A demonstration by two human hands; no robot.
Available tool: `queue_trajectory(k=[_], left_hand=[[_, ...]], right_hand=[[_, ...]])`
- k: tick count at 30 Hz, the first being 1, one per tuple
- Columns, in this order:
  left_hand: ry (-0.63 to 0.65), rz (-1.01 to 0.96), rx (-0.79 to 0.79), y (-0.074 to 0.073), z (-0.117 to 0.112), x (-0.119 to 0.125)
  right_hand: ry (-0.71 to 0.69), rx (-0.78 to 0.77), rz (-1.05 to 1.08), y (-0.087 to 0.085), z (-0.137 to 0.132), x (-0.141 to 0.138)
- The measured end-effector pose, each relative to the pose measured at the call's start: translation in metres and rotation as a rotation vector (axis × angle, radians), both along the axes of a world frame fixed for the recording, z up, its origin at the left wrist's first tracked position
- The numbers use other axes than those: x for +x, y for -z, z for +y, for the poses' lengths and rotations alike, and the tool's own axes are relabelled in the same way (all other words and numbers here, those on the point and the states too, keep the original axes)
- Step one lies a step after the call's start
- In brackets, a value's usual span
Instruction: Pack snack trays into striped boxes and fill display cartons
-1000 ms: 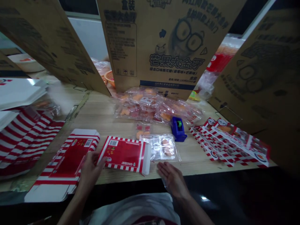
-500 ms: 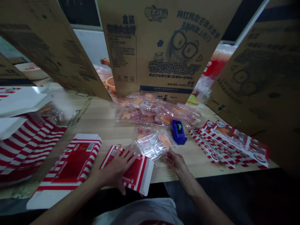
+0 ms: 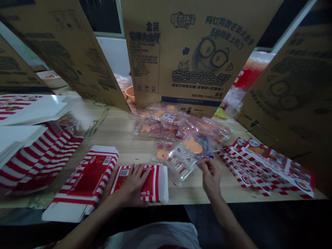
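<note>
Head view: I'm pressing my spread left hand (image 3: 132, 185) on a red-striped carton (image 3: 157, 183) while pinching a clear plastic bag (image 3: 181, 160) with my right hand (image 3: 211, 176)

The folded paperboard box (image 3: 157, 183) has a smooth, faintly glossy red-and-white printed coating, while the clear plastic bag (image 3: 181, 160) is thin, shiny and crinkled. The pale wood tabletop (image 3: 124, 133) looks smooth and matt, the corrugated cardboard carton (image 3: 186, 83) brown, matt and slightly rough, the white cloth shirt (image 3: 153, 237) soft
</note>
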State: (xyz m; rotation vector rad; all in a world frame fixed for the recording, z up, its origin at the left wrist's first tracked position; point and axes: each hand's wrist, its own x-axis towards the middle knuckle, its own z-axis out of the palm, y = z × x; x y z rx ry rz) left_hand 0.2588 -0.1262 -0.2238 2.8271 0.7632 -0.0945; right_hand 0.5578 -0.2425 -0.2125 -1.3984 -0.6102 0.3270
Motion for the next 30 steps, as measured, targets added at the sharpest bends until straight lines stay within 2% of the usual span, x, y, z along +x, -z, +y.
queue_trajectory(k=[2,4,6,8,11,14,16,18,21,23,27,30], left_hand=[[-0.104,-0.032,0.024,-0.001,0.0,0.003],[-0.18,-0.047,0.039,-0.002,-0.001,0.008],[-0.212,-0.061,0.051,-0.001,-0.004,0.013],[-0.222,-0.088,0.078,0.001,-0.008,0.018],[-0.204,-0.13,0.141,0.005,-0.015,0.021],[-0.203,-0.161,0.2,0.009,-0.018,0.02],[-0.227,-0.183,0.227,0.01,-0.019,0.019],[-0.241,-0.195,0.243,0.011,-0.02,0.019],[-0.212,-0.196,0.255,0.011,-0.023,0.02],[-0.192,-0.195,0.251,0.011,-0.026,0.022],[-0.195,-0.18,0.231,0.01,-0.028,0.024],[-0.162,-0.151,0.189,0.009,-0.027,0.026]], right_hand=[[0.09,0.069,-0.025,-0.016,-0.003,0.014],[0.101,0.083,-0.006,-0.025,-0.001,0.027],[-0.031,-0.014,-0.01,-0.025,0.003,0.033],[-0.228,-0.166,-0.073,-0.019,0.01,0.032],[-0.452,-0.366,-0.312,-0.006,0.019,0.023],[-0.523,-0.503,-0.664,0.0,0.023,0.016],[-0.565,-0.569,-0.835,-0.003,0.024,0.014],[-0.706,-0.616,-0.921,-0.01,0.026,0.012],[-0.99,-0.658,-1.003,-0.023,0.03,0.005],[-1.086,-0.679,-1.069,-0.028,0.034,-0.001],[-1.133,-0.674,-1.126,-0.025,0.038,-0.009],[-1.081,-0.549,-1.024,-0.013,0.04,-0.022]])
